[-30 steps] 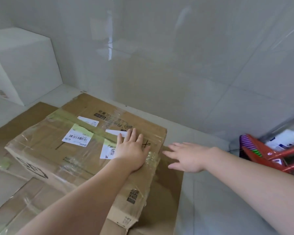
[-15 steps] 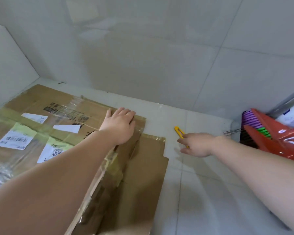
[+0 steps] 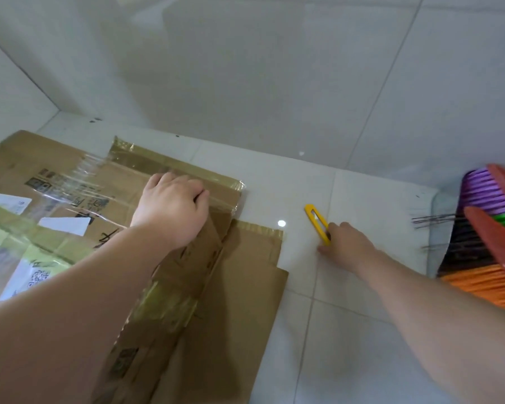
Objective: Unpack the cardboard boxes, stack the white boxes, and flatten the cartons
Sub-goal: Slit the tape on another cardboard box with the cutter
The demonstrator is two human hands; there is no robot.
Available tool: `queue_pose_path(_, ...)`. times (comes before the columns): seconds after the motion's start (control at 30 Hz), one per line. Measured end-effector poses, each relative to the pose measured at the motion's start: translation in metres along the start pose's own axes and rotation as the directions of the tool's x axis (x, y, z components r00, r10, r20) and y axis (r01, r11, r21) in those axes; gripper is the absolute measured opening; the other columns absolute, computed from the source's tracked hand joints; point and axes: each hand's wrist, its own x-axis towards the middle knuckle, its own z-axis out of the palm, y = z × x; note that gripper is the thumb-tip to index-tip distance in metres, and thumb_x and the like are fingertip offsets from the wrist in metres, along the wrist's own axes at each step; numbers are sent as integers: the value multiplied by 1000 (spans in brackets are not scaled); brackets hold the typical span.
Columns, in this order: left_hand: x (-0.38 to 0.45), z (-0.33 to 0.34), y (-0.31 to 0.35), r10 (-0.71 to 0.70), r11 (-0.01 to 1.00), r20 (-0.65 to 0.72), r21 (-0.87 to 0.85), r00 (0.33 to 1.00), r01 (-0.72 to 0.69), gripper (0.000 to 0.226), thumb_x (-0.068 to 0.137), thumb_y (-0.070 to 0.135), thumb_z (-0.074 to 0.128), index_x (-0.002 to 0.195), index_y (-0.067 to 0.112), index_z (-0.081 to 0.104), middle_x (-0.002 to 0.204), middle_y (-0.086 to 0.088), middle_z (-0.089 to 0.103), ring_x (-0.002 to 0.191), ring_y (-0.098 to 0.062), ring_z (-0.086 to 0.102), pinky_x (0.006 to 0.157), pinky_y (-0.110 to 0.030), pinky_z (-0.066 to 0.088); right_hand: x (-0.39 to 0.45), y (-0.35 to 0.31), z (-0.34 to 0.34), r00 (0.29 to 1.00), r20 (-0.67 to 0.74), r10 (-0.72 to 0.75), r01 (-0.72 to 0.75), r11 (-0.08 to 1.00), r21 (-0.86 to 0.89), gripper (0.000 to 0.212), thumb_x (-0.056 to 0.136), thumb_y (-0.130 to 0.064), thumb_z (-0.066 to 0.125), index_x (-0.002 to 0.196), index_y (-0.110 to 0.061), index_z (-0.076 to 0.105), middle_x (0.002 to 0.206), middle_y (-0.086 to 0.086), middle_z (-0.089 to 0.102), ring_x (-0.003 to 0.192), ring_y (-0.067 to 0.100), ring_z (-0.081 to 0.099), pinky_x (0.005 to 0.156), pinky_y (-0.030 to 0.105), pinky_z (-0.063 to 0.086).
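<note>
A taped cardboard box [image 3: 70, 199] with shipping labels fills the left of the view. My left hand [image 3: 169, 211] rests on its top at the far right corner, fingers bent over the taped edge. On the tiled floor to the right lies a yellow utility knife [image 3: 315, 218]. My right hand [image 3: 344, 243] holds the knife's near end, fingers curled round it. A white box [image 3: 6, 86] stands at the far left against the wall.
Flattened cardboard [image 3: 245, 301] lies on the floor under and right of the box. A broom with a red head and purple, green and orange bristles [image 3: 490, 237] leans at the right edge. The tiled wall [image 3: 274, 68] rises just behind.
My right hand reached out to the right and took hold of the yellow knife. My left hand slid to the box's far right corner and its fingers bent. The view turned right.
</note>
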Motion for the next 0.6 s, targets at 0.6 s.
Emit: queue_pose_path(0.6, -1, -18, -2, -66, 954, 89, -287, 994, 89, 35, 100, 34, 34, 118, 22, 61, 119, 2, 62, 123, -21, 45, 109, -34, 27, -62, -52, -78, 995, 78, -65, -42, 432, 901, 16, 94, 3, 44, 105, -4, 52, 83, 10, 58, 59, 19, 57, 52, 28, 47)
